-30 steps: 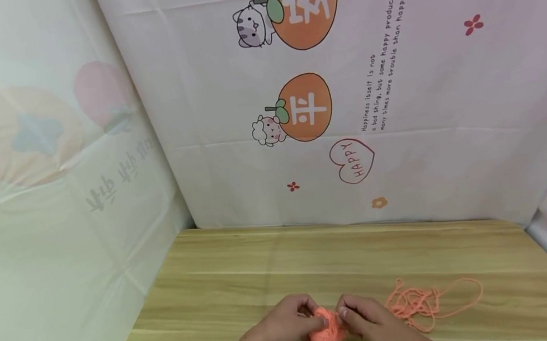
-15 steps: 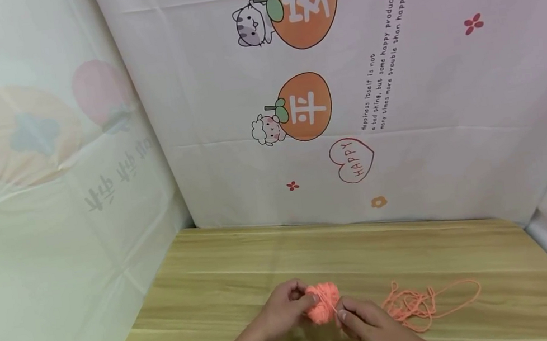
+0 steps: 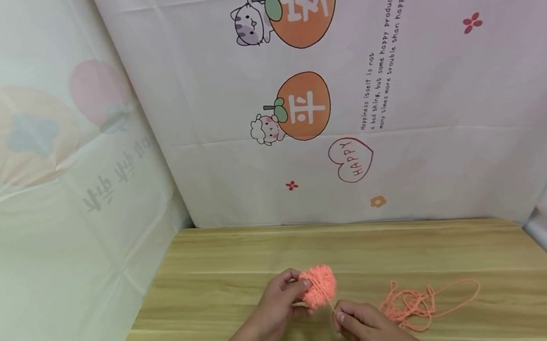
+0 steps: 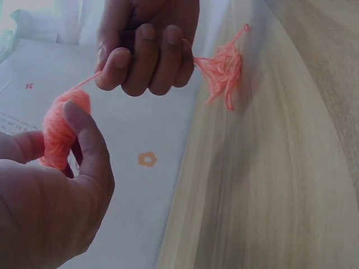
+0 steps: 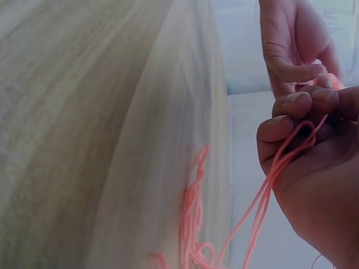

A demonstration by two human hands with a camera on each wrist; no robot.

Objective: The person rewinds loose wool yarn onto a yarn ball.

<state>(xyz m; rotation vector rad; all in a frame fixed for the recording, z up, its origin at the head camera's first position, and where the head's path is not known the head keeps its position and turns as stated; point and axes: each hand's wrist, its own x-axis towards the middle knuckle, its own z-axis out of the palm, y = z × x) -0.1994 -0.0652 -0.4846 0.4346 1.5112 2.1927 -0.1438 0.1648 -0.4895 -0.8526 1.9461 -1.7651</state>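
My left hand (image 3: pixel 280 305) grips a small coral-orange ball of yarn (image 3: pixel 320 287) between thumb and fingers, raised over the table. Below and to its right, my right hand (image 3: pixel 364 320) pinches the strand, which runs taut from the ball to the fingertips. The right wrist view shows several loops of yarn (image 5: pixel 272 179) passing through the curled fingers of that hand and trailing down. In the left wrist view, the thumb lies across the side of the yarn ball (image 4: pixel 59 131), and the strand (image 4: pixel 85 82) stretches up to the other hand.
A loose tangle of the same yarn (image 3: pixel 413 306) lies on the wooden table (image 3: pixel 233 265), right of the hands, with one long loop reaching further right. White printed cloth (image 3: pixel 235 186) hangs behind the table, and more cloth (image 3: pixel 75 255) on the left.
The left hand has lifted the yarn ball up and away and turned it. The right hand, close against the ball earlier, now sits apart from it with a length of strand between.
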